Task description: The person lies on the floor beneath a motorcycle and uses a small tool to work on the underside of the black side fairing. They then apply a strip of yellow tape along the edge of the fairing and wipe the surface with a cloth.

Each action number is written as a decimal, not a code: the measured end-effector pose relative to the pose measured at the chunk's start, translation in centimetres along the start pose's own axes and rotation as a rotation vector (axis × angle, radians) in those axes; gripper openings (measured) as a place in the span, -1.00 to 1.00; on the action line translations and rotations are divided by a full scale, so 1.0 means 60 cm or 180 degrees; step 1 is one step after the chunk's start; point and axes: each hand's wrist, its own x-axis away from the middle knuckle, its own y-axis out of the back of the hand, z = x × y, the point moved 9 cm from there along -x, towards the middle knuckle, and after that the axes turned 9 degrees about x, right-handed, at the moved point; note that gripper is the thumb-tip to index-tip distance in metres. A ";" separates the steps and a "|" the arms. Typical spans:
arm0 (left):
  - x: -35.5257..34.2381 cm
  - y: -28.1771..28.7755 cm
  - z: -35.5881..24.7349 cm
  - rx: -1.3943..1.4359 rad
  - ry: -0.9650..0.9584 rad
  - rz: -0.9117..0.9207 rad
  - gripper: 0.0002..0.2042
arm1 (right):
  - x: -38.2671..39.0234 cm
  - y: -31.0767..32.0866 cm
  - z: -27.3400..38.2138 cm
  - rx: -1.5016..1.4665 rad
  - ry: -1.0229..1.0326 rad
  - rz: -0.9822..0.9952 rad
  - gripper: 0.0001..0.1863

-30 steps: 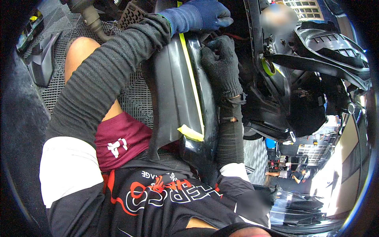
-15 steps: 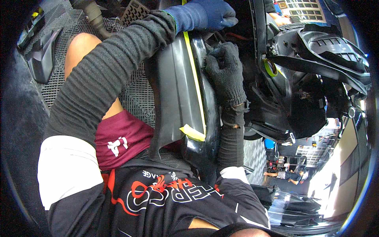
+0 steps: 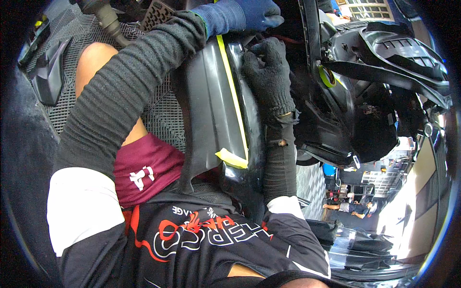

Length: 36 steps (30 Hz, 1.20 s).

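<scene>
A long, glossy black molded plastic panel (image 3: 206, 110) lies across my lap. A yellow-green strip of tape (image 3: 232, 98) runs along its length, with a loose, crumpled end (image 3: 233, 159) folded over near my body. My left hand (image 3: 252, 17), in a blue glove, is closed in a fist above the panel's far end. My right hand (image 3: 270, 72), in a black knit glove, rests at the panel's right side with fingers curled. What either hand grips, if anything, is hidden by the gloves.
To the right are large black plastic body parts (image 3: 355, 115), with a yellow-green tape roll (image 3: 327, 76) on them. Grey slatted floor mats (image 3: 96, 53) lie on the left, bearing an angular black part (image 3: 50, 72). Another person (image 3: 353, 208) is in the background at right.
Both hands and the panel appear slightly farther up and left, along with most of the surroundings. Both hands remain closed.
</scene>
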 end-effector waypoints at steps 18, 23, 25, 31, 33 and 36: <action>0.032 0.015 -0.014 0.0253 -0.0454 -0.0213 -0.76 | 0.367 -0.072 -0.270 -0.0105 -0.1680 0.3311 -0.51; 0.029 0.007 0.011 0.0034 -0.0792 0.0235 -0.73 | 0.447 -0.173 -0.306 -0.0165 -0.1765 0.2829 -0.52; 0.025 0.008 0.006 -0.0080 -0.0698 0.0267 -0.74 | 0.431 -0.208 -0.298 -0.0257 -0.1654 0.2742 -0.56; 0.025 0.019 0.009 0.0221 -0.0010 0.0309 -0.73 | 0.394 -0.199 -0.296 0.0371 -0.1658 0.1558 -0.54; 0.030 0.023 -0.002 0.0342 0.0009 0.0244 -0.73 | 0.429 -0.201 -0.309 0.0188 -0.2266 0.2344 -0.50; 0.023 0.010 -0.009 0.0385 0.0027 0.0255 -0.74 | 0.526 -0.263 -0.365 0.0013 -0.2876 0.2840 -0.43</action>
